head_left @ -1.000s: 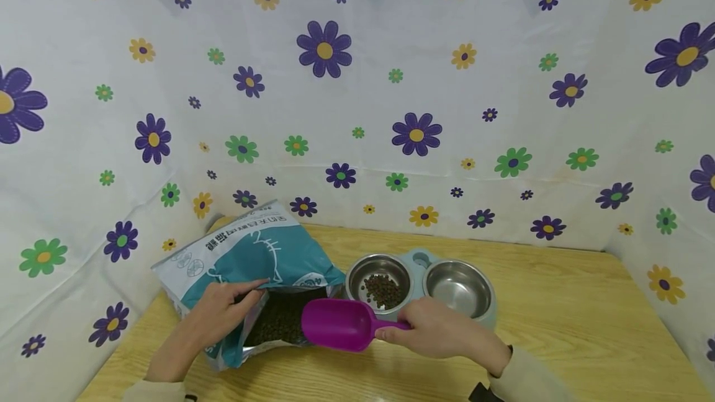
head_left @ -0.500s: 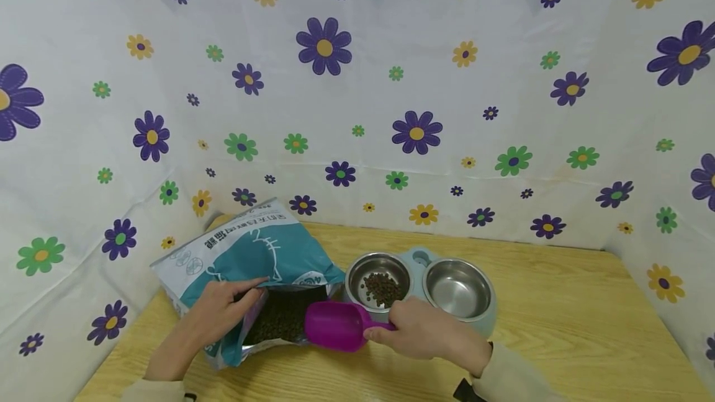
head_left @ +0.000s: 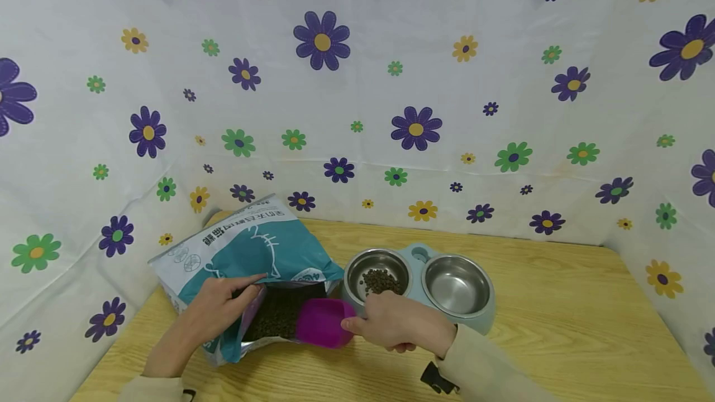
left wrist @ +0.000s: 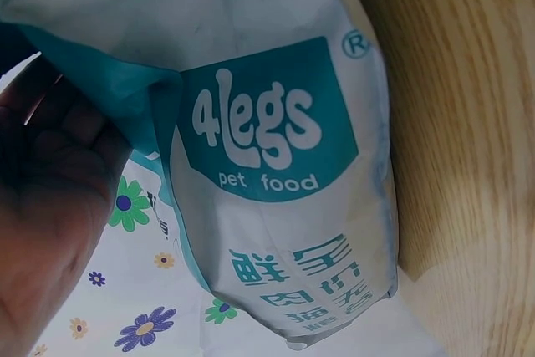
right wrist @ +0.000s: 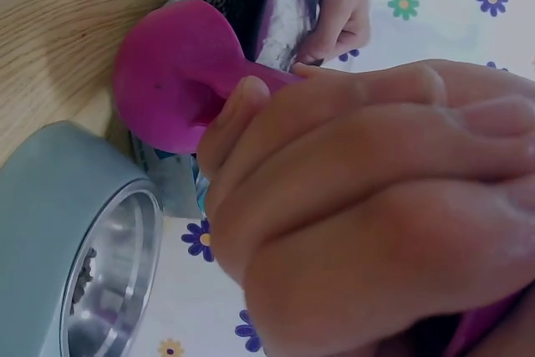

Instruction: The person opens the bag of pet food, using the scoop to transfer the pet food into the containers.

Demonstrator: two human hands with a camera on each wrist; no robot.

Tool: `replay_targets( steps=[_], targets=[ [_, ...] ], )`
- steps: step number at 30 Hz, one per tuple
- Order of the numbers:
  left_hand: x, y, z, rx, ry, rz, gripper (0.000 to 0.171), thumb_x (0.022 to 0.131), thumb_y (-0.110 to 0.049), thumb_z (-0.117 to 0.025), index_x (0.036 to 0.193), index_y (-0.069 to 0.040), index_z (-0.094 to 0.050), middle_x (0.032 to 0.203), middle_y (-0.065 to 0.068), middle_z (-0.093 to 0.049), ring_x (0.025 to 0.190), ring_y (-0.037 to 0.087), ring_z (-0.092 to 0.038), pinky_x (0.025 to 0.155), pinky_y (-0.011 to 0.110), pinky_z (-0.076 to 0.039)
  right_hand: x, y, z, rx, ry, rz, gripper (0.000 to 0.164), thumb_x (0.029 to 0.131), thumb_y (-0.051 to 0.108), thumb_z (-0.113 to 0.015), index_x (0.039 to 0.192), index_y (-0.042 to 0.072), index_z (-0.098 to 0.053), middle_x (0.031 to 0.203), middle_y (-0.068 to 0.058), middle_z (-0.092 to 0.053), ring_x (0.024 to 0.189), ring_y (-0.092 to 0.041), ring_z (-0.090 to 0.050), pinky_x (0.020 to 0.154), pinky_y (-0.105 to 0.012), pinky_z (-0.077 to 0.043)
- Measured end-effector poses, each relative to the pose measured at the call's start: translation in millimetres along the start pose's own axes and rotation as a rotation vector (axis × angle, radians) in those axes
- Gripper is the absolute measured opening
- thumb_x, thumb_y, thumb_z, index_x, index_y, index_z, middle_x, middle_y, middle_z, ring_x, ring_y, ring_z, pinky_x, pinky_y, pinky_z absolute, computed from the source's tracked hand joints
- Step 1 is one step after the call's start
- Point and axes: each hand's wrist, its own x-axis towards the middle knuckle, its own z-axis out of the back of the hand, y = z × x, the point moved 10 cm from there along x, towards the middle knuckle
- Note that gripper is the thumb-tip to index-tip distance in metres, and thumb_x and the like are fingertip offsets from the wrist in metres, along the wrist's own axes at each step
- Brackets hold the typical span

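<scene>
A teal and white pet food bag [head_left: 298, 247] lies on its side, its mouth facing me, with brown kibble [head_left: 274, 312] visible inside. My left hand [head_left: 209, 312] holds the upper edge of that mouth between thumb and fingers; in the left wrist view the fingers go behind the teal edge. With my right hand [head_left: 404, 321] I grip the handle of a magenta scoop [head_left: 321, 322]. The scoop's front end is inside the bag's mouth, at the kibble. Most of the handle is hidden by my fingers. The right wrist view shows the scoop's underside [right wrist: 171, 81].
Just right of the bag stands a pale blue double feeder [head_left: 416, 281] with two steel bowls. Its left bowl [head_left: 357, 268] contains some kibble, partly covered by my right hand; the right bowl [head_left: 458, 287] is beside it. A flowered cloth [head_left: 357, 92] surrounds the wooden table [head_left: 564, 315].
My right hand has moved left, carrying the scoop farther into the bag's mouth. The left hand keeps its hold on the bag. The head view has tilted slightly down.
</scene>
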Motion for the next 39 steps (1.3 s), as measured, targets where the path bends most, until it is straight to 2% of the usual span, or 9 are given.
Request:
replay_targets(
  steps=[7,12,18,26,33,39],
  targets=[
    [1.7,-0.5,1.7,0.001,-0.008,-0.001,0.031,0.105,-0.025,-0.056,0.129,-0.016,-0.074,0.05,-0.016,-0.036,0.044,-0.001,-0.026,0.045,0.023,-0.034,11.8,5.2,-6.4,0.056,0.038,0.024,0.067,0.104,0.045,-0.056,0.046,0.018,-0.039,0.04,0.004,-0.033,0.032,-0.01,-0.031,0.039,-0.025,-0.032],
    [0.5,0.0,3.1,0.008,-0.011,-0.001,0.031,0.105,-0.026,-0.056,0.129,-0.018,-0.074,0.051,-0.016,-0.036,0.044,-0.001,-0.025,0.046,0.023,-0.034,18.0,0.6,-11.4,0.128,0.039,0.033,0.064,0.104,0.047,-0.055,0.049,0.017,-0.044,0.042,0.004,-0.035,0.034,-0.011,-0.031,0.038,-0.026,-0.033],
    [0.3,-0.5,1.2,0.019,-0.003,0.002,0.032,0.106,-0.029,-0.055,0.131,-0.019,-0.073,0.051,-0.016,-0.035,0.044,0.0,-0.026,0.048,0.023,-0.034,20.0,-11.7,-19.8,0.224,0.019,0.06,0.061,0.104,0.051,-0.054,0.058,0.012,-0.056,0.043,0.003,-0.038,0.033,-0.01,-0.032,0.037,-0.026,-0.032],
    [-1.0,2.0,-0.9,0.011,0.004,0.023,0.033,0.106,-0.028,-0.055,0.131,-0.018,-0.073,0.051,-0.015,-0.036,0.045,0.0,-0.027,0.048,0.023,-0.033,16.7,-38.1,-32.2,0.334,-0.007,0.086,0.061,0.104,0.053,-0.053,0.065,0.007,-0.061,0.045,0.005,-0.042,0.032,-0.008,-0.033,0.033,-0.024,-0.03],
    [-1.3,1.4,-1.0,-0.003,-0.003,0.007,0.032,0.105,-0.026,-0.055,0.13,-0.017,-0.073,0.05,-0.015,-0.035,0.044,0.0,-0.024,0.047,0.023,-0.033,13.9,-53.6,-40.2,0.372,-0.03,0.113,0.059,0.103,0.056,-0.053,0.068,0.009,-0.061,0.046,0.008,-0.041,0.034,-0.008,-0.032,0.034,-0.023,-0.028],
    [-0.7,0.8,-0.6,-0.001,-0.007,0.008,0.032,0.106,-0.025,-0.055,0.13,-0.018,-0.073,0.049,-0.015,-0.036,0.043,0.0,-0.024,0.046,0.024,-0.032,10.5,-55.8,-41.8,0.388,-0.042,0.174,0.06,0.103,0.055,-0.052,0.071,0.006,-0.062,0.048,0.008,-0.041,0.034,-0.006,-0.032,0.033,-0.023,-0.026]
  ],
)
